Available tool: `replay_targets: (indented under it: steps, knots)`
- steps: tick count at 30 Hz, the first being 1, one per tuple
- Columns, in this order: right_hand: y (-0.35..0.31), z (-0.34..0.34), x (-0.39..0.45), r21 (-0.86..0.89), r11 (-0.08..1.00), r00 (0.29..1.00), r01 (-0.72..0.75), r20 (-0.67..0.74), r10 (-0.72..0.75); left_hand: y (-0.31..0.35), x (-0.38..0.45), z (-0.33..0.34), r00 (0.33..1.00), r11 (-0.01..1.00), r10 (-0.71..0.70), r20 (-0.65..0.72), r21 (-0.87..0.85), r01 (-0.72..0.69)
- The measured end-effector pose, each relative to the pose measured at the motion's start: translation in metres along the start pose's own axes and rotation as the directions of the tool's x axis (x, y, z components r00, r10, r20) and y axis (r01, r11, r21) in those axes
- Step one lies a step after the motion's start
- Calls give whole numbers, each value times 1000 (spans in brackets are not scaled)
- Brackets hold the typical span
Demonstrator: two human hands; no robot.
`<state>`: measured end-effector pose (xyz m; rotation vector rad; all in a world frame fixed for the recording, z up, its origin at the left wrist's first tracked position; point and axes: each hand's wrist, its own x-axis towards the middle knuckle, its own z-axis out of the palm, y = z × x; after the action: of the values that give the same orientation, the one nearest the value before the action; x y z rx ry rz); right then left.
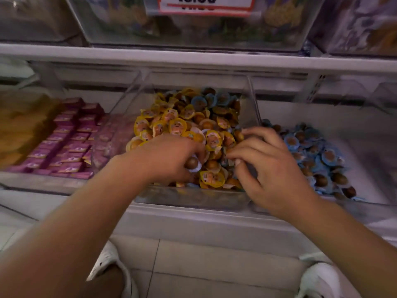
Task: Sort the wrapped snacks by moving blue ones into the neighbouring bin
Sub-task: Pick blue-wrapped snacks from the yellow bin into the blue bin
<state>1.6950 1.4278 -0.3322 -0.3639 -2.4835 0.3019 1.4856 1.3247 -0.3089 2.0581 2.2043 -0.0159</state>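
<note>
A clear middle bin (pixel 193 197) holds a heap of yellow wrapped snacks (pixel 178 125), with a few blue wrapped snacks (pixel 206 101) at its far end. The neighbouring bin (pixel 365 134) on the right holds a pile of blue snacks (pixel 318 155). My left hand (pixel 169 157) is down in the near part of the middle bin, fingers curled round a brown round snack with a pale wrapper (pixel 193 163). My right hand (pixel 270 166) reaches into the bin's right side, fingers curled among the snacks; what it pinches is hidden.
A bin of purple boxed snacks (pixel 68 143) stands to the left, with a brownish bin (pixel 23 125) beyond it. A white shelf edge (pixel 193 59) and upper bins with a price tag (pixel 206 4) hang above. Tiled floor and white shoes (pixel 322 280) lie below.
</note>
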Motion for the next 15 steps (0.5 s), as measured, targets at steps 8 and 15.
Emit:
replay_targets:
  steps: [8,15]
  knots:
    - [-45,1,22,192,981,927,-10,369,-62,-16,-38,0,865,768,-309,-394,-640,-17]
    - [-58,27,40,81,993,670,-91,742,0,7,-81,-5,723,341,-593,-355,-924,-173]
